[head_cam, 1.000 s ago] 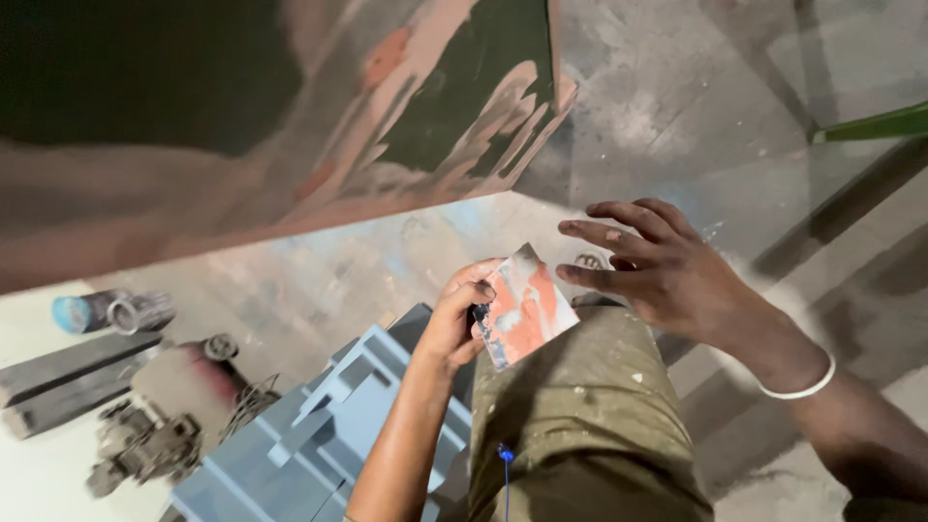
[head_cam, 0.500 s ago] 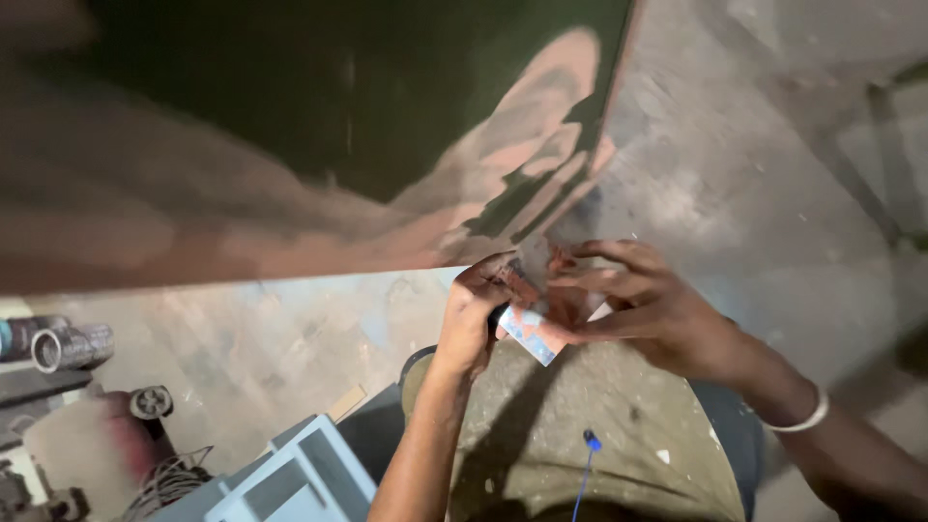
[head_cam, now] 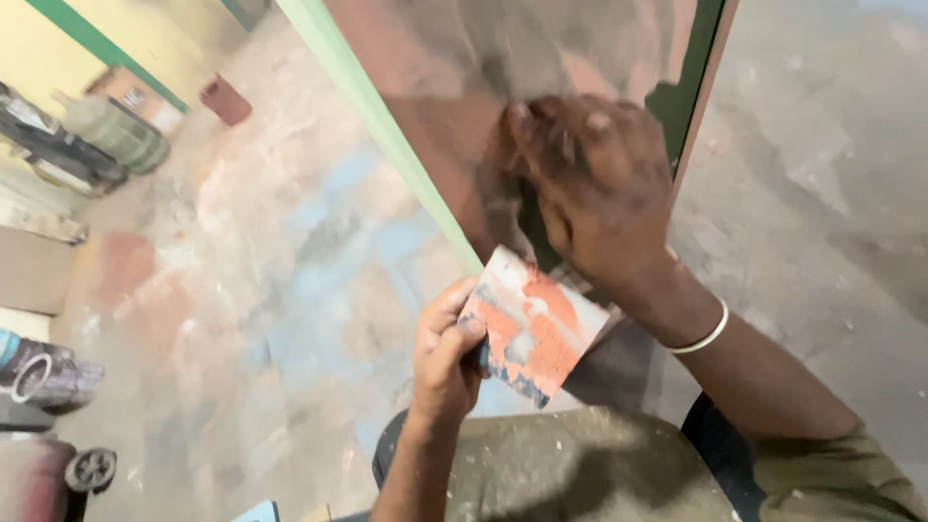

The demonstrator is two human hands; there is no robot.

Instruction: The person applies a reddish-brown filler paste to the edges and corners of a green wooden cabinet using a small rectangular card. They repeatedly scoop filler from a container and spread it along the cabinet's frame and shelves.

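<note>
The left hand (head_cam: 447,358) is closed on a flat putty blade (head_cam: 534,327), a squarish plate smeared with orange-red filler, pinched at its lower left edge between thumb and curled fingers. The blade sits low in the view, at about 6 o'clock from the right hand and tilted, its far corner just beside the right wrist.

The right hand (head_cam: 594,188) lies spread and flat on a large upright panel (head_cam: 454,87), brownish red with a green patch at its 3 o'clock edge and a pale green strip (head_cam: 387,126) running down its left side. It is motion-blurred, palm to the surface, fingers pointing toward 11 o'clock, and closes on nothing. A white bangle (head_cam: 704,338) rings its wrist.

The blade looks thin, light and fairly stiff, probably springy under pressure; the wet-looking filler would make its face slippery and messy, so the cleaner lower edge, where the left hand already pinches it, seems the sound place to hold. The panel looks broad, rigid and heavy, better steadied with a flat palm than grasped.

On the stained concrete floor (head_cam: 242,290), at 9 o'clock, lie metal rings and machine parts (head_cam: 43,377).
</note>
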